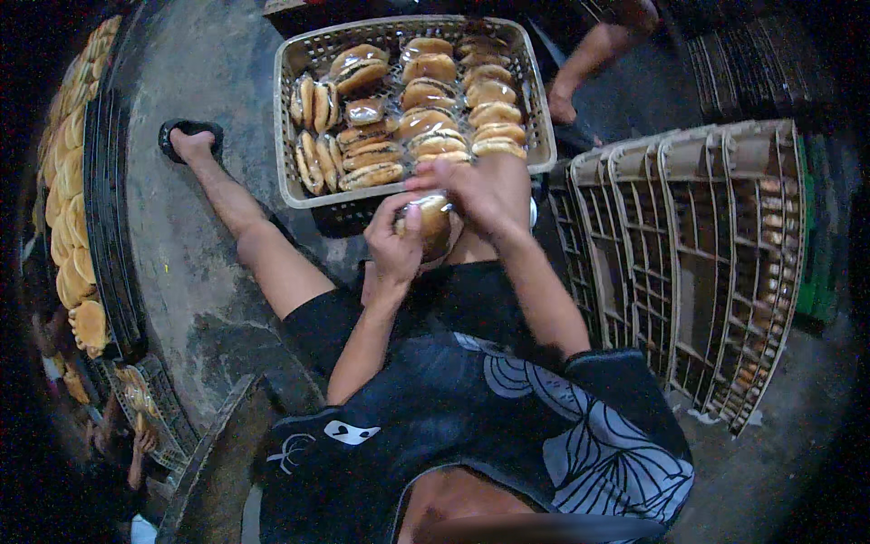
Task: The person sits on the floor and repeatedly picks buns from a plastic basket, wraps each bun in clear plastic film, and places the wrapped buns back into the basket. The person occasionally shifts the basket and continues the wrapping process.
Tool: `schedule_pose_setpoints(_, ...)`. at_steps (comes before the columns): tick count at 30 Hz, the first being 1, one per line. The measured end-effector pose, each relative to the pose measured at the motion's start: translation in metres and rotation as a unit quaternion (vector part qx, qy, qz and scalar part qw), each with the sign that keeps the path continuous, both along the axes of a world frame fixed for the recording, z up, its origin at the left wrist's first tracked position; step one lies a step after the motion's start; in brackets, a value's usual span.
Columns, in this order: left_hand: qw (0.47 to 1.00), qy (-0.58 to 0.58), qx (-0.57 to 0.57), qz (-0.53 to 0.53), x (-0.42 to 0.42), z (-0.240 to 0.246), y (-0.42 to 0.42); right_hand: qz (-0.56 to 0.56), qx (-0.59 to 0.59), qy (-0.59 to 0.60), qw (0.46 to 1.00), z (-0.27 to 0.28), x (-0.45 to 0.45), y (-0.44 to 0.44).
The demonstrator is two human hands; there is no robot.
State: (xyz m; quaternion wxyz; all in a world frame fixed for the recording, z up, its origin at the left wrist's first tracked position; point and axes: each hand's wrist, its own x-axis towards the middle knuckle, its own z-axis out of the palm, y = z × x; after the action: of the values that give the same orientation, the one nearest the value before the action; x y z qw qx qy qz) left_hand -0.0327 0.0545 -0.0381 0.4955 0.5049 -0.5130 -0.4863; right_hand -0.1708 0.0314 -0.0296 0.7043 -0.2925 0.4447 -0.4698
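Note:
My left hand (395, 241) grips a round filled bun in clear plastic wrap (435, 221), with the thumb on its upper face. Across the bun's right side reaches my right hand (472, 194), blurred, its fingers stretched toward the left. Whether those fingers pinch the wrap cannot be made out. Just beyond both hands stands a pale perforated plastic crate (293, 194). Inside it, several wrapped buns with dark filling (428, 126) are stacked on edge in rows. A smaller wrapped bun (366, 111) lies among them.
Stacked black trays (112, 224) at the left carry unwrapped buns (68, 211). Tall nested crates (680, 258) stand close on my right. Another person's arm (591, 61) is beside the crate's far right corner; another hand (144, 442) shows at lower left.

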Motion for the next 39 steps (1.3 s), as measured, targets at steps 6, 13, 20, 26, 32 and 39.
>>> schedule_pose_setpoints(6,0.963,0.060,-0.018,0.263,0.072,-0.025,-0.056,0.191,-0.102,0.431,0.876,0.001,0.063,-0.047)
schedule_pose_setpoints(13,0.898,0.026,0.041,0.438,0.176,-0.052,-0.063,0.166,-0.014,0.755,0.635,-0.090,0.128,-0.202)
schedule_pose_setpoints(20,0.870,-0.004,0.133,0.474,0.218,-0.083,-0.042,0.371,0.047,0.689,0.621,-0.154,0.057,-0.271)
schedule_pose_setpoints(26,0.883,0.032,0.100,0.457,0.214,-0.090,-0.052,0.354,-0.178,0.602,0.693,-0.167,0.017,-0.290)
schedule_pose_setpoints(32,0.902,-0.030,0.029,0.429,0.208,-0.071,-0.055,0.227,-0.131,0.515,0.816,-0.181,-0.004,-0.277)
schedule_pose_setpoints(39,0.916,-0.168,0.037,0.363,0.202,-0.063,-0.050,0.178,-0.112,0.460,0.863,-0.222,0.002,-0.262)
